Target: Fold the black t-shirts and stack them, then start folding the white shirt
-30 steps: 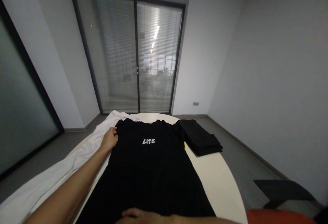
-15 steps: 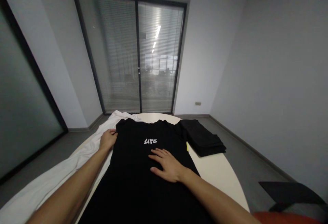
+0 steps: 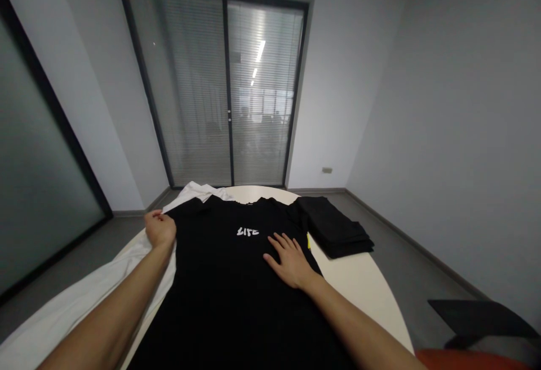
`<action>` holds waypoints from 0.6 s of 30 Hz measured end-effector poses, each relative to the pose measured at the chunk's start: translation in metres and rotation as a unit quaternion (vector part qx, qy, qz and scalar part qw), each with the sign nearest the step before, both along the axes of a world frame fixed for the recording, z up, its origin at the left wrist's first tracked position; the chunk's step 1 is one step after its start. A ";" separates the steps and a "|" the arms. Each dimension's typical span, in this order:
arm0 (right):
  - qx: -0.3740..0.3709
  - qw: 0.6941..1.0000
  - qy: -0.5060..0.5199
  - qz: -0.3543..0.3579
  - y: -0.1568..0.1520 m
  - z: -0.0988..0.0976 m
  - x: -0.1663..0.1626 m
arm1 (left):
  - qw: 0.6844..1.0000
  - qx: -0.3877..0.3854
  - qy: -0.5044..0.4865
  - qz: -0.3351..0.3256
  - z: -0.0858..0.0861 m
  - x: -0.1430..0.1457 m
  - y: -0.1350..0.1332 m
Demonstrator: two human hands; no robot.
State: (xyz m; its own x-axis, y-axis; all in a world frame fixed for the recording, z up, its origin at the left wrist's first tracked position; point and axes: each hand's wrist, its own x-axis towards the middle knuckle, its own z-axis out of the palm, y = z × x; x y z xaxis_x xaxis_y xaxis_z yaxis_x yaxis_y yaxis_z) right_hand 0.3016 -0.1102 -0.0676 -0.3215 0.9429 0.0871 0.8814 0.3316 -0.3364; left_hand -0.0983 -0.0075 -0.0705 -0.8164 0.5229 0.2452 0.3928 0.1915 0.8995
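Observation:
A black T-shirt (image 3: pixel 228 280) with a small white print on its chest lies spread over the table (image 3: pixel 363 285), collar at the far end. My left hand (image 3: pixel 160 229) is closed on the edge of the shirt's left sleeve, which stretches out sideways over the white cloth. Flat on the right side of the shirt's chest rests my right hand (image 3: pixel 291 260), fingers spread. White cloth (image 3: pixel 97 285) runs along the table's left side, partly under the shirt and behind my left forearm.
Folded black clothes (image 3: pixel 333 226) are stacked at the table's right edge, touching the right sleeve. A bit of yellow (image 3: pixel 309 241) shows beside the shirt. At the lower right stands a chair with a black part (image 3: pixel 482 318) and a red one. Glass doors (image 3: pixel 228 88) close off the back.
My left hand has moved left, drawing the left sleeve outward over the white cloth. My right hand has slid right and slightly farther away across the shirt, uncovering more of its middle.

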 end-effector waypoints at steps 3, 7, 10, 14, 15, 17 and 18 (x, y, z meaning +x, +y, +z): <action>-0.007 1.000 -0.008 0.002 0.000 0.001 0.001 | 0.999 -0.034 0.001 -0.036 0.004 -0.002 0.000; -0.008 1.000 -0.015 0.003 0.000 0.001 0.001 | 0.988 -0.088 0.012 -0.129 0.010 -0.001 0.010; -0.003 1.000 -0.014 0.004 0.000 0.001 0.002 | 0.975 -0.114 0.015 -0.189 0.015 0.001 0.018; -0.004 1.000 -0.013 0.007 0.001 0.001 0.003 | 0.971 -0.114 0.014 -0.210 0.021 0.002 0.022; -0.005 1.000 -0.013 0.007 0.001 0.001 0.003 | 0.974 -0.106 0.015 -0.202 0.022 0.002 0.021; -0.007 1.000 -0.013 0.006 0.001 0.001 0.002 | 0.981 -0.089 0.012 -0.174 0.024 0.000 0.020; -0.007 1.000 -0.012 0.006 0.001 0.001 0.002 | 0.984 -0.082 0.007 -0.159 0.024 -0.002 0.019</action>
State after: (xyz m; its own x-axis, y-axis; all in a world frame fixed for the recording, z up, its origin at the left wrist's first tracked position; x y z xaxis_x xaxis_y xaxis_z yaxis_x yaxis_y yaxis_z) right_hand 0.3041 -0.1094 -0.0670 -0.3342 0.9402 0.0663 0.8857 0.3374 -0.3188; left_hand -0.0998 0.0114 -0.0461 -0.6020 0.7850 0.1464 0.4686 0.1988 0.8608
